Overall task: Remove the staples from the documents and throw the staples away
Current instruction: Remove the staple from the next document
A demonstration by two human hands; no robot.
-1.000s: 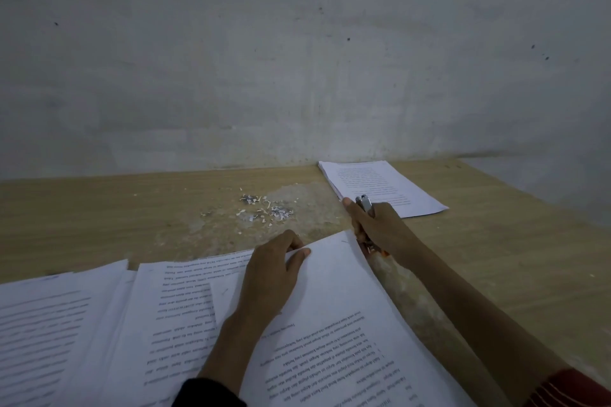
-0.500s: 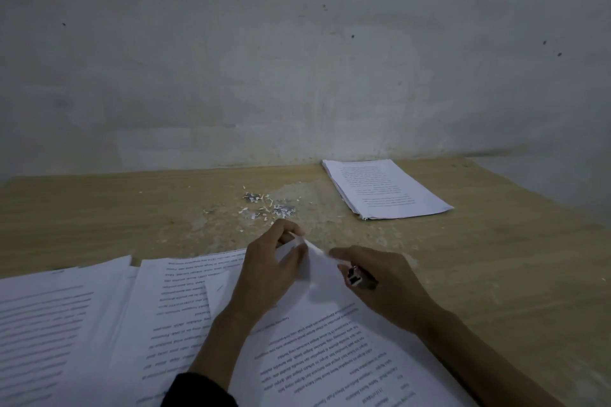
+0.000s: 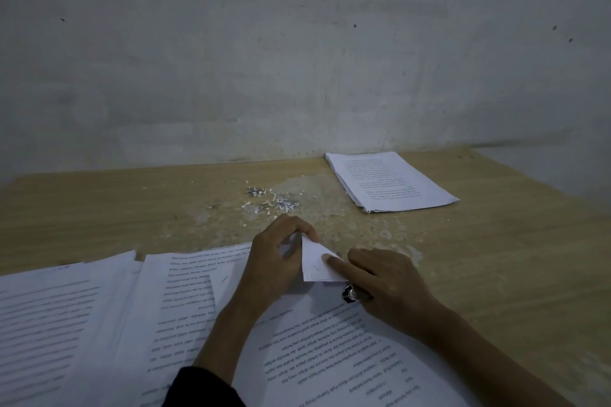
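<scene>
A stapled document (image 3: pixel 347 350) lies in front of me on the wooden table (image 3: pixel 496 258). Its far corner (image 3: pixel 317 266) is folded up and back. My left hand (image 3: pixel 274 261) pinches that folded corner from the left. My right hand (image 3: pixel 390 284) presses its forefinger on the corner while its other fingers grip a small metal staple remover (image 3: pixel 351 293), whose dark end pokes out under the palm. A little heap of pulled staples and paper scraps (image 3: pixel 271 201) lies beyond my hands.
More printed documents (image 3: pixel 82 324) overlap at the left front. A neat stack of papers (image 3: pixel 390 180) rests at the back right by the grey wall (image 3: pixel 297 43). The table's right edge runs diagonally at the far right.
My right hand came back from near the far stack to the document's corner. My left hand lifted and folded the corner up, and my right forefinger now presses on it.
</scene>
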